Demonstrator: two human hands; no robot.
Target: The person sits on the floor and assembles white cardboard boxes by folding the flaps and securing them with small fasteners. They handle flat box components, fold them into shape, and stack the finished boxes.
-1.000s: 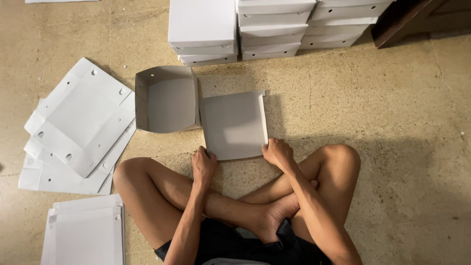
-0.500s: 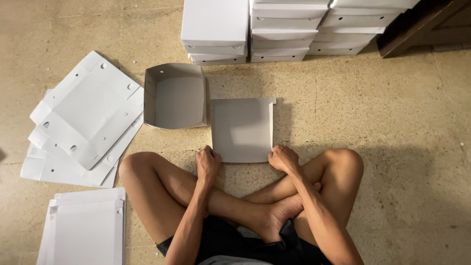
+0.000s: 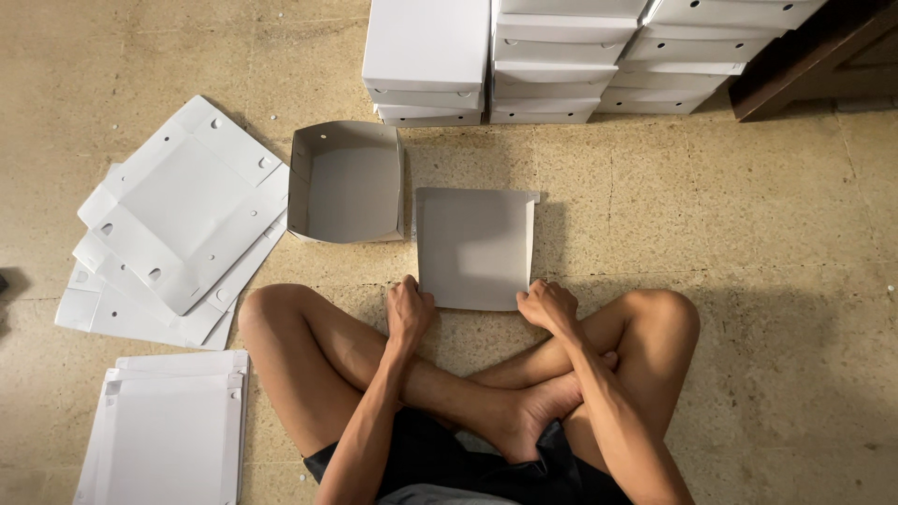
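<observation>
A white cardboard sheet, partly folded into a box lid (image 3: 475,245), lies on the floor in front of my crossed legs. My left hand (image 3: 409,311) grips its near left corner. My right hand (image 3: 547,305) grips its near right corner. Both hands press the near edge, with fingers curled over it. To the left of the sheet stands a folded open white box base (image 3: 345,181), with its hollow side up.
Stacks of finished white boxes (image 3: 426,58) line the far side. Flat unfolded white cardboard blanks (image 3: 182,220) lie fanned at the left, and another pile of blanks (image 3: 168,425) sits at the near left. A dark wooden piece (image 3: 804,51) is at the far right.
My hands stay on the sheet's near corners. The view has shifted slightly, so everything sits a little lower and to the right in the picture.
</observation>
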